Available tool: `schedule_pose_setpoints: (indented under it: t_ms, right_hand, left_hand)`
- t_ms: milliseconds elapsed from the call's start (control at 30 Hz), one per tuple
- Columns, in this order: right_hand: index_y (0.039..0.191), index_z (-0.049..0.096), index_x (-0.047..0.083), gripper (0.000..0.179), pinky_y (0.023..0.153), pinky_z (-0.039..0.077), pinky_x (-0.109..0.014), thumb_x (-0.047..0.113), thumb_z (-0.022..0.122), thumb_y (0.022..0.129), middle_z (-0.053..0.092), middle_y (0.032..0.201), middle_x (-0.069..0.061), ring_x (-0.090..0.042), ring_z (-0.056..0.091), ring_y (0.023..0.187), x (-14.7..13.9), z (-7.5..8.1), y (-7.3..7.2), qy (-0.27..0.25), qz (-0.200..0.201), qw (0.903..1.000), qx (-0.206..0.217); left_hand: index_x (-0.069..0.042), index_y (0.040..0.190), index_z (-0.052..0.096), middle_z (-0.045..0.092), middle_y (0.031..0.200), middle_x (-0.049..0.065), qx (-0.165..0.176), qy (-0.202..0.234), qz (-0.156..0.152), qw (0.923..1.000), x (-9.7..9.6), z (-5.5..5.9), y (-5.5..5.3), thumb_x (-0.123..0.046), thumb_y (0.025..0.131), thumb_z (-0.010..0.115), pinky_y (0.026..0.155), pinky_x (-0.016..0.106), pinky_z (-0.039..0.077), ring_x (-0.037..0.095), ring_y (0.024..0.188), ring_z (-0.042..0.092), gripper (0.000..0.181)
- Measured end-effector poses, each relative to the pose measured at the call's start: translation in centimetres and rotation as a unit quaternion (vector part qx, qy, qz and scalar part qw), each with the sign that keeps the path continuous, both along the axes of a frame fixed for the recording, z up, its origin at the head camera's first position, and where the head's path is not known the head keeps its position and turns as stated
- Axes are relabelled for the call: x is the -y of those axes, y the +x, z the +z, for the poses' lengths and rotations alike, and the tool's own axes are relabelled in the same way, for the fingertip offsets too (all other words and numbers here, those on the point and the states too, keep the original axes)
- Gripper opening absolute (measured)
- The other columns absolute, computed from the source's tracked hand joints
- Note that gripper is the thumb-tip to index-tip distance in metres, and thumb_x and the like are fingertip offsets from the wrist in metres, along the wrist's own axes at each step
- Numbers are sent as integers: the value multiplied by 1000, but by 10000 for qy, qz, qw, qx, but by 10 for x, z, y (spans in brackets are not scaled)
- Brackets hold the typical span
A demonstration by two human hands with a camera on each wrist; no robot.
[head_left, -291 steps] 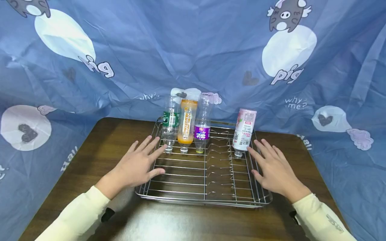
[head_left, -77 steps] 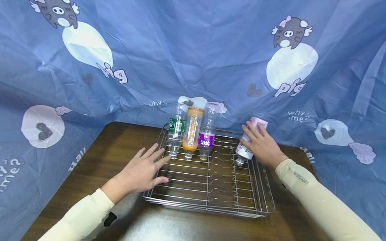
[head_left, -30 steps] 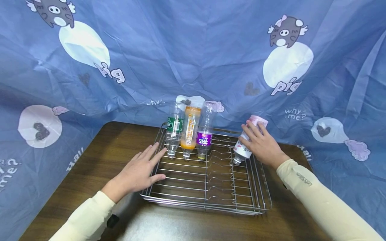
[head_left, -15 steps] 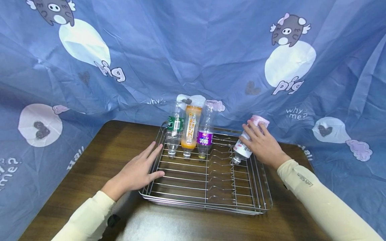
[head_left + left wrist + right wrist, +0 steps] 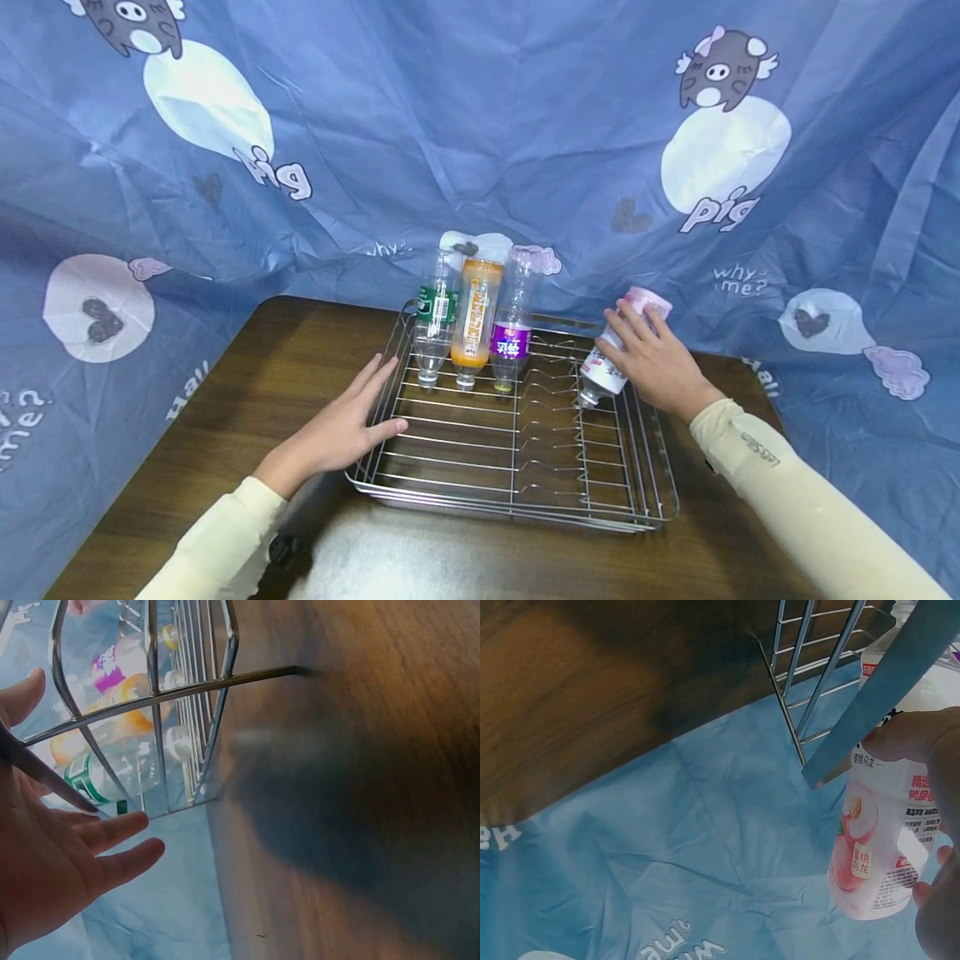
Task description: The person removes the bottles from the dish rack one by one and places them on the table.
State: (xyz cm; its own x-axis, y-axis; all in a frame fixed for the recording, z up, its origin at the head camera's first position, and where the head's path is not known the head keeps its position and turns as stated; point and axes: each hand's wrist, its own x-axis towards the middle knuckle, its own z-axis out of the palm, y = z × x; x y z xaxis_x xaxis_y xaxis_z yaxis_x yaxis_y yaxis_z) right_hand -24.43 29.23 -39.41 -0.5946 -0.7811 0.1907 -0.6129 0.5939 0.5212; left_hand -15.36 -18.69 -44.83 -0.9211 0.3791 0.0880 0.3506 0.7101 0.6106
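Note:
My right hand [image 5: 656,367] grips a pink-and-white drink bottle [image 5: 603,372] at the right side of a wire dish rack [image 5: 502,507]. The bottle is upside down, its neck low at the rack and its pink base leaning to the right. In the right wrist view, thumb and fingers curl round the bottle's label [image 5: 859,859]. At the rack's left side, my left hand [image 5: 330,433] has its fingers extended, thumb toward the rack; whether it touches the rim I cannot tell. Three more upturned bottles stand at the back left: green-labelled [image 5: 437,307], orange [image 5: 474,312] and purple-labelled [image 5: 511,342].
The rack sits on a brown wooden table [image 5: 315,350], its raised wire rim running all round. Wavy wire dividers [image 5: 543,408] fill its middle right. A blue printed cloth [image 5: 480,125] hangs close behind the table.
Since the oldest frame, my right hand has taken hold of the pink-and-white bottle, which now tilts right. Over the last second, my left hand has turned slightly, its fingers drawing closer together.

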Motion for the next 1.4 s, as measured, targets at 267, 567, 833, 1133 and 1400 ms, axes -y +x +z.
schedule_pose_setpoints:
  t_ms: [267,567,833,1133,1400]
  right_hand:
    - [136,62,11,70,113,29,-64,5,81,69,40,152,-27,-46,26,146,-2,0,1,10,-123,9999,52]
    - [136,63,11,67,114,28,-63,4,80,71,41,152,-27,-45,28,145,-4,-2,3,-53,-220,9996,142]
    - [135,63,10,68,113,29,-63,2,79,69,43,151,-27,-45,30,144,-6,-3,3,-175,-158,9996,123]
    - [135,63,9,68,112,30,-64,3,79,68,44,150,-27,-46,30,144,-8,1,2,-263,-107,9995,103]
    - [134,63,8,67,113,30,-64,2,76,68,45,148,-28,-46,32,142,-10,5,1,-434,3,9990,126]
  left_hand:
    - [-10,163,6,10,167,18,206,576,36,9981,1,-10,-4,-44,97,65,119,60,19,40,150,19,94]
    - [-7,162,9,12,166,21,535,1016,86,9934,0,-13,-4,-34,99,65,118,62,18,44,148,20,89]
    - [-6,162,10,13,166,21,645,1105,113,9917,0,-13,-3,-32,99,64,117,63,19,46,146,24,87]
    - [-7,163,8,12,166,20,685,1059,124,9919,-1,-14,-4,-32,100,63,118,63,19,46,146,25,87]
    - [-6,162,9,14,166,21,622,1079,96,9922,0,-16,-5,-29,99,64,117,62,21,47,143,30,87]
